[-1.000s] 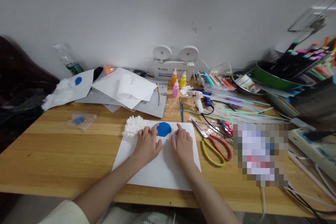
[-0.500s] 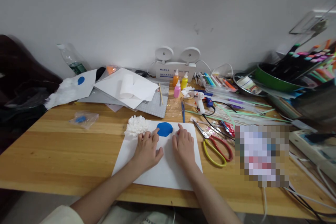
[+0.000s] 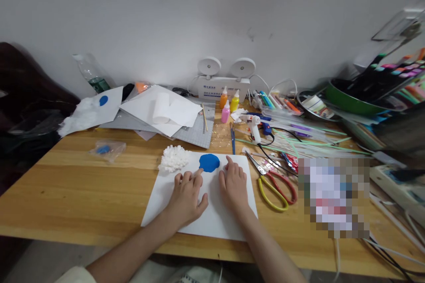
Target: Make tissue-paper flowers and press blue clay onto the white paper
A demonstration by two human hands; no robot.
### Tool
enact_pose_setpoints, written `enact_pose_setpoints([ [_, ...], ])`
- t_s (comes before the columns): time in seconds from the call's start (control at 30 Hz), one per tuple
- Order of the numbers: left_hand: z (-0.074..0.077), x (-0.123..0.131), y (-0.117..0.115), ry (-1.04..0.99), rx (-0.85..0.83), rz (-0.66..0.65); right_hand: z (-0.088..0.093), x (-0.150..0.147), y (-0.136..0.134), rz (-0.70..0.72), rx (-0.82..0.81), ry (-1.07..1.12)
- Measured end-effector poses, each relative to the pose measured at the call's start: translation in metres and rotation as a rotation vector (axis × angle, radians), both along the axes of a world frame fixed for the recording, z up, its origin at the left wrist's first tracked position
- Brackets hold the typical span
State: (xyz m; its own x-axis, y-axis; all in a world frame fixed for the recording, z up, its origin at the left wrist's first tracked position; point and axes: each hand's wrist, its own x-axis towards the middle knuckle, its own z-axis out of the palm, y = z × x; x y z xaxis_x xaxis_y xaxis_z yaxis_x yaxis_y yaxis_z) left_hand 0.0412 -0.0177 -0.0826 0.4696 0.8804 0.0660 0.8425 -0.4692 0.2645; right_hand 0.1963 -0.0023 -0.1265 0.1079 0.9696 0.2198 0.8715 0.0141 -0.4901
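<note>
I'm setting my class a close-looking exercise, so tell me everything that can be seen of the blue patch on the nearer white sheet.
The blue patch is one flat, deep-blue piece, roughly oval with a slightly uneven edge; it looks like modelling clay. It lies near the far edge of the white sheet, right of the ruffled white cluster and apart from it. The left grip has its index fingertip at the patch's near-left edge, perhaps touching; the right grip is to its right, apart.

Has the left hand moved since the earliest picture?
Yes. Judged against the blue patch, the left hand has drawn back slightly toward the person; its index fingertip now sits by the patch's lower-left edge.
</note>
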Motion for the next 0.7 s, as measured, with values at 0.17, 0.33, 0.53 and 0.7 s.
enact_pose_setpoints([
  [0.17, 0.005, 0.006, 0.005, -0.106, -0.060, -0.007, 0.001, 0.000, 0.000, -0.008, -0.003, 0.002],
  [0.33, -0.002, 0.021, 0.018, -0.119, -0.077, -0.085, 0.000, 0.000, 0.000, -0.011, 0.013, 0.003],
  [0.53, -0.010, 0.024, 0.014, -0.048, -0.053, -0.187, 0.004, -0.001, 0.000, -0.011, 0.002, 0.016],
  [0.7, -0.009, 0.021, 0.002, -0.045, -0.087, -0.197, 0.006, -0.001, 0.000, -0.020, -0.002, 0.068],
])
